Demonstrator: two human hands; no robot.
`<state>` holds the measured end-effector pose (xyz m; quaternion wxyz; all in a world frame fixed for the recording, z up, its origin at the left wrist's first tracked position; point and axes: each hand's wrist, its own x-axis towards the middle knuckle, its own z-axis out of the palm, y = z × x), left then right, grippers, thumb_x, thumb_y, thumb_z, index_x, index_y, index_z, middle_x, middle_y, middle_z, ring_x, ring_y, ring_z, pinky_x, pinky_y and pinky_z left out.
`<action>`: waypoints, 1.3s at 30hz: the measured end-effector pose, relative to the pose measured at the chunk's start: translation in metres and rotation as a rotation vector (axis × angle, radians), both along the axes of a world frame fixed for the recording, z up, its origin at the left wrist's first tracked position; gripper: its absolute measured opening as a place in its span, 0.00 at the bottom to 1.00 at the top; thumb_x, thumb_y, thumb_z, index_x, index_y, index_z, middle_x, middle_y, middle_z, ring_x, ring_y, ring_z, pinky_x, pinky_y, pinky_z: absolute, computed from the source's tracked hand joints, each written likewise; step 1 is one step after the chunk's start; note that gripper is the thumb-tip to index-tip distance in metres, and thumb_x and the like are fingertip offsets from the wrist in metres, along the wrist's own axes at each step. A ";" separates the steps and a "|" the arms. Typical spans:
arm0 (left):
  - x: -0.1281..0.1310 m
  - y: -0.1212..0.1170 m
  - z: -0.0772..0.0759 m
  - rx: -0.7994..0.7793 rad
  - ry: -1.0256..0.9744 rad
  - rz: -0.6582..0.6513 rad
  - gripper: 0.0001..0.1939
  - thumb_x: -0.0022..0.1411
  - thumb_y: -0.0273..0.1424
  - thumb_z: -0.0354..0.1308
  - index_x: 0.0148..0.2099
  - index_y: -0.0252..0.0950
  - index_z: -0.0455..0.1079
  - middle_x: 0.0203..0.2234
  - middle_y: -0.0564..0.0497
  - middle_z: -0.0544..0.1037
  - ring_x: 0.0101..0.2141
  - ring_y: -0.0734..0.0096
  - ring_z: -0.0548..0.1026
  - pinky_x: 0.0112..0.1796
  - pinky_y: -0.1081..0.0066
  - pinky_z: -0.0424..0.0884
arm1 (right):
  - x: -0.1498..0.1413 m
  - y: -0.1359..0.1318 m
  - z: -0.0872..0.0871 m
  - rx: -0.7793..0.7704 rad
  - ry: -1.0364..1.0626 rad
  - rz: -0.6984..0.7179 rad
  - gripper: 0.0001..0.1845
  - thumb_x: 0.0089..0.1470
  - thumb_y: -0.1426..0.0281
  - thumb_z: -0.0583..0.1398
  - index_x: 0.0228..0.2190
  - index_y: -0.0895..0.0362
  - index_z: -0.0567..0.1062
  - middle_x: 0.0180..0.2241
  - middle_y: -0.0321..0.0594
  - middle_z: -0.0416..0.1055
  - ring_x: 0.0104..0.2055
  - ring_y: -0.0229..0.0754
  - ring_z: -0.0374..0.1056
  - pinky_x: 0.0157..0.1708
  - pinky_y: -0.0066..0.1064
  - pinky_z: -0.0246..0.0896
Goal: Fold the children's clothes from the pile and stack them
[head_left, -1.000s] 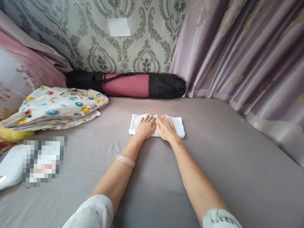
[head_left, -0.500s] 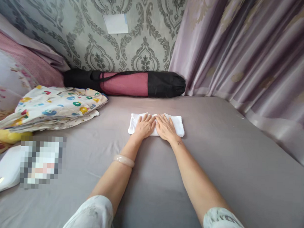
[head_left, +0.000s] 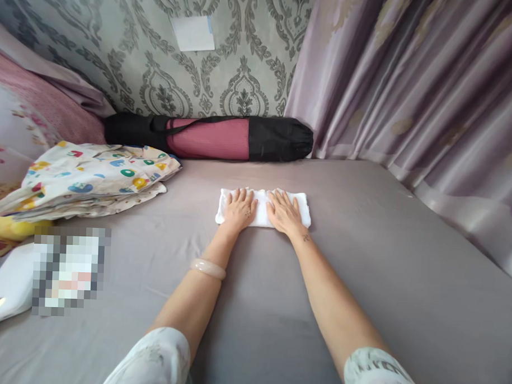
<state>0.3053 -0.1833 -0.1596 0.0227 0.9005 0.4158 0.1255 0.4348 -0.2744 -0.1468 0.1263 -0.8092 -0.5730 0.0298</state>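
A small white folded towel (head_left: pixel 261 210) lies flat on the grey bed sheet (head_left: pixel 383 263), its long side running left to right. My left hand (head_left: pixel 239 209) rests palm down on the towel's left half, fingers stretched out. Palm down on the right half is my right hand (head_left: pixel 285 214), fingers also flat and slightly spread. A strip of towel shows between the two hands. A pale bangle (head_left: pixel 208 267) sits on my left forearm.
A rolled pink mat in a black bag (head_left: pixel 210 137) lies along the patterned wall behind the towel. Folded colourful printed fabric (head_left: pixel 88 178) is stacked at the left, with a white object (head_left: pixel 7 287) nearer me. Purple curtains (head_left: pixel 410 91) hang along the right.
My hands have slid apart along the towel, left hand leftward and right hand rightward, uncovering its middle. The view has tilted slightly.
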 end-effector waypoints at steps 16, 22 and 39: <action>-0.008 0.007 -0.001 -0.061 0.011 0.175 0.30 0.71 0.39 0.33 0.66 0.27 0.57 0.65 0.38 0.58 0.66 0.52 0.50 0.63 0.51 0.46 | 0.008 0.002 -0.010 -0.037 -0.043 -0.109 0.31 0.66 0.63 0.39 0.65 0.63 0.53 0.68 0.45 0.47 0.69 0.47 0.40 0.66 0.46 0.29; -0.011 0.009 -0.001 -0.118 0.034 0.170 0.31 0.71 0.40 0.33 0.66 0.26 0.56 0.65 0.38 0.58 0.66 0.52 0.51 0.62 0.52 0.49 | 0.008 0.003 -0.012 -0.074 -0.017 -0.099 0.32 0.66 0.62 0.38 0.65 0.62 0.54 0.68 0.44 0.47 0.70 0.46 0.39 0.67 0.46 0.29; -0.036 0.023 -0.005 -0.189 0.009 0.227 0.33 0.69 0.42 0.33 0.69 0.29 0.50 0.66 0.39 0.54 0.66 0.51 0.51 0.63 0.50 0.48 | 0.034 -0.008 -0.014 -0.057 0.040 -0.282 0.34 0.64 0.63 0.38 0.64 0.70 0.53 0.68 0.54 0.44 0.70 0.51 0.39 0.66 0.46 0.34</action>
